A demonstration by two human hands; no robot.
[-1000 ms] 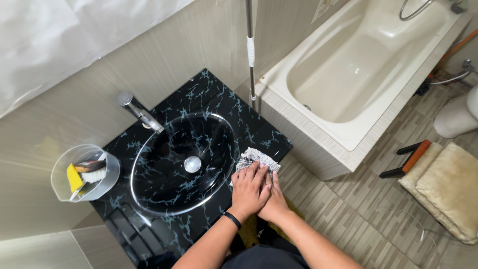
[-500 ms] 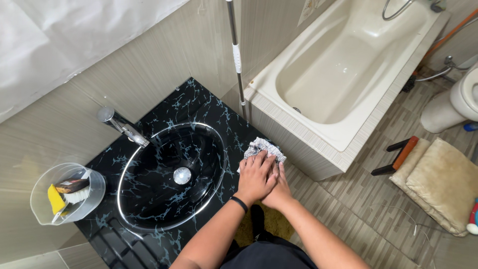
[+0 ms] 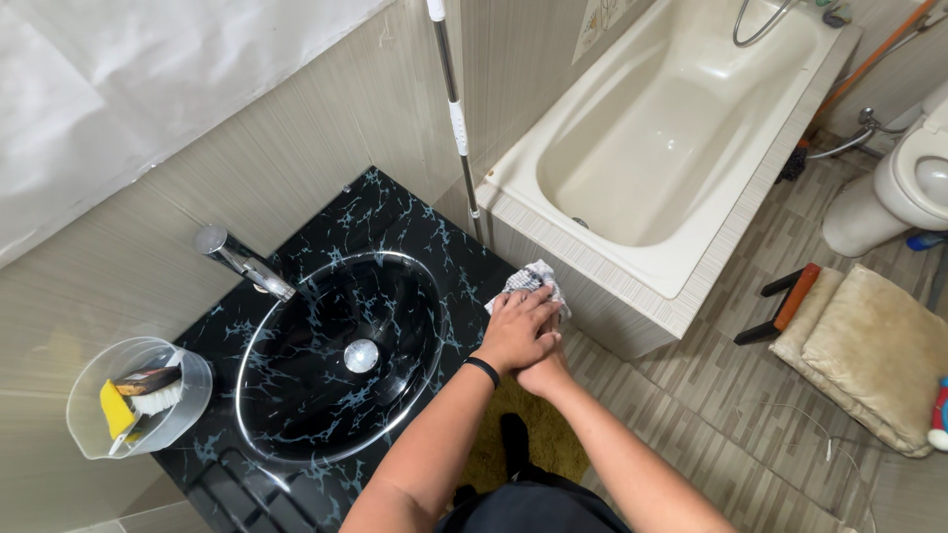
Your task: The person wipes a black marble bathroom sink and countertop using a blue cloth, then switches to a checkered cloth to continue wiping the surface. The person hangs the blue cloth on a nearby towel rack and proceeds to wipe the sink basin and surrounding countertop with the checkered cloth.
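Leftmost, a clear plastic container (image 3: 138,395) is sitting at the table's (image 3: 390,212) left edge, holding a yellow sponge (image 3: 116,408) and a brush (image 3: 153,387). Next, a chrome faucet (image 3: 242,260) is reaching over the oval black basin (image 3: 341,355), which is showing a round metal drain (image 3: 361,355) at its middle. At the black marbled table's right front edge, the left hand (image 3: 515,331) is pressing flat on a grey-and-white cloth (image 3: 531,281), fingers (image 3: 538,302) spread over it and not curled round it. The right hand (image 3: 546,370) is lying just beneath and partly under the left, touching it; whether its fingers are gripping the cloth cannot be told. Behind, a metal pole (image 3: 452,109) is leaning upright against the wall. Further right, a cream bathtub (image 3: 652,138) is standing; beyond it a folded beige mat (image 3: 869,355) is lying on the floor, with a white toilet (image 3: 904,188) at the far right edge.
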